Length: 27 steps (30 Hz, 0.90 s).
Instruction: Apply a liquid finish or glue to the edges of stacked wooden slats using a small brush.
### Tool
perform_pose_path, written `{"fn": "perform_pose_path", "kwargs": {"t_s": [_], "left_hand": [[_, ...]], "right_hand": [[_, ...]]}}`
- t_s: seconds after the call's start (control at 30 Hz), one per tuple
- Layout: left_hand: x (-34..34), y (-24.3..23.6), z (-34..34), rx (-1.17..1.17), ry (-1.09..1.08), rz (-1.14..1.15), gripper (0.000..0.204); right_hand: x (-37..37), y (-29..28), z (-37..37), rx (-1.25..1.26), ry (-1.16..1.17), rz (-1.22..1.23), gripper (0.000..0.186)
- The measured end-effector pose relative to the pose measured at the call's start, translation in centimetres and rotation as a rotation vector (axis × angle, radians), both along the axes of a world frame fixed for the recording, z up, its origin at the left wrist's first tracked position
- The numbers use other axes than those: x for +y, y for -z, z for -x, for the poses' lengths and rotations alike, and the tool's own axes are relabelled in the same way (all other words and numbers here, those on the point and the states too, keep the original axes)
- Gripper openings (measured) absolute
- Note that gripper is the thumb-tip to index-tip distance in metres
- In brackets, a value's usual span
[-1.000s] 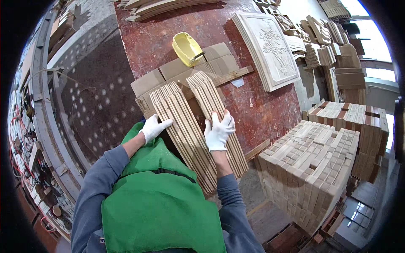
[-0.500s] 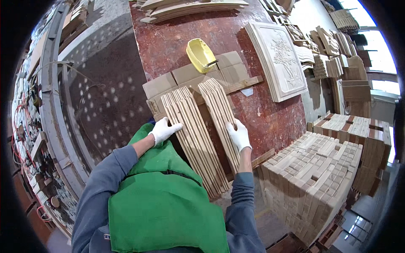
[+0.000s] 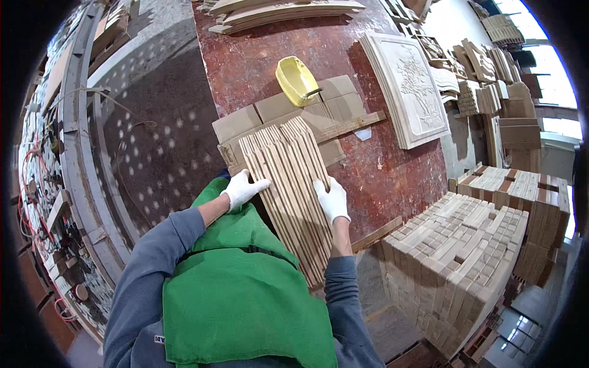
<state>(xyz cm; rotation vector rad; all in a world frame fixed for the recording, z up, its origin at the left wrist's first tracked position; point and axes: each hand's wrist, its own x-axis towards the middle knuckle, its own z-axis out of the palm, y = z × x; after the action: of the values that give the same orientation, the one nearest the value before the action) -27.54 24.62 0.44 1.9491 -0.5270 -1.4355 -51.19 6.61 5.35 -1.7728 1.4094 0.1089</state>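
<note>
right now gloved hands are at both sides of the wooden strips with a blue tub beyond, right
In the head view, the tub is yellow, not blue; the left hand and right hand, both gloved, are at either side of the wooden strips.

I saw bare, matt wood in the slats [image 3: 289,196] and white cloth in the gloves [image 3: 242,189]. The apron [image 3: 245,306] looked like matt green fabric, the red tabletop [image 3: 392,178] scuffed, the tub [image 3: 294,80] plastic, the sheeting [image 3: 236,126] dull cardboard.
</note>
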Motion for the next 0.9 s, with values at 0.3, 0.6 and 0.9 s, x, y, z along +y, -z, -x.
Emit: {"fn": "perform_pose_path", "kwargs": {"t_s": [0.3,0.6,0.9], "left_hand": [[-1.4,-3.4,-3.4,-0.01,0.142,-0.071,0.049],[-13.6,-1.5,-9.4,-0.51,0.463,0.667,0.065],[-18.2,3.7,-7.4,-0.694,0.999,0.438,0.094]], "right_hand": [[2.2,0.0,7.5,-0.077,0.089,0.435,0.069],[18.9,6.1,26.7,-0.388,1.017,0.284,0.075],[21.0,9.5,23.9,-0.399,1.05,0.252,0.075]]}}
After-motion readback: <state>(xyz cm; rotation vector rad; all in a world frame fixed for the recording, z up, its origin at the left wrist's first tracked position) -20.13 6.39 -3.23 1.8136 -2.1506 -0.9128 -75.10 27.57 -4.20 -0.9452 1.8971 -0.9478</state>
